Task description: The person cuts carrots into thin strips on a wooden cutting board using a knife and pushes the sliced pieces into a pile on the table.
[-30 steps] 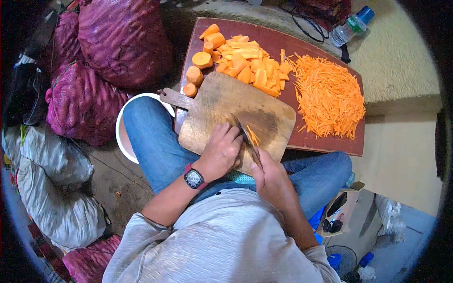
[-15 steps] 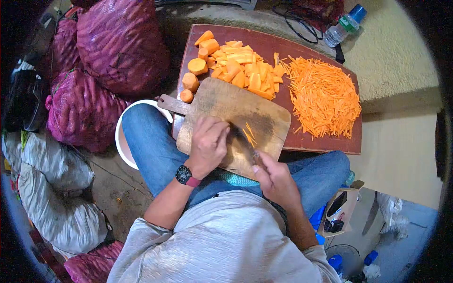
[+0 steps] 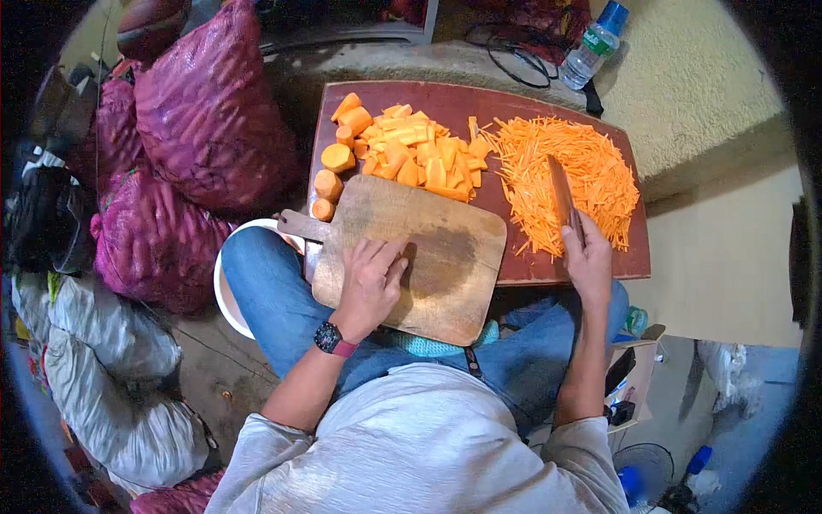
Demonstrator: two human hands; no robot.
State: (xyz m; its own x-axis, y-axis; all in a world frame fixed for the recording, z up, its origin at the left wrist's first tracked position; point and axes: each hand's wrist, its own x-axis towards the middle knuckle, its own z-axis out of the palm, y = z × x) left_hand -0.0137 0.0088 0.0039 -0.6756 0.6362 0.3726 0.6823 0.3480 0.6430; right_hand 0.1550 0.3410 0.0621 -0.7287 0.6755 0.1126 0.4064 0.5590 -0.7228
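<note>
My left hand [image 3: 373,272] rests on the wooden cutting board [image 3: 467,244], its fingers slightly bent and a little apart, with nothing visible in them. The board lies across my lap and the table edge, with a dark damp patch in its middle. Off to the right, my right hand [image 3: 589,261] grips a knife [image 3: 562,190] by its handle. The blade points away from me, over the heap of shredded carrot [image 3: 591,158]. Beyond the board sit a pile of carrot slices [image 3: 419,150] and several carrot chunks [image 3: 337,158].
A dark red table [image 3: 505,267] carries the carrots. Mesh sacks [image 3: 201,111] and white sacks [image 3: 94,385] stand at the left. A white basin [image 3: 227,295] is beside my left knee. A water bottle [image 3: 589,58] lies on the ledge behind the table.
My right hand has swung the knife from the board to the right, over the shredded heap. The few carrot strips on the board are gone from it. The left hand stays on the board.
</note>
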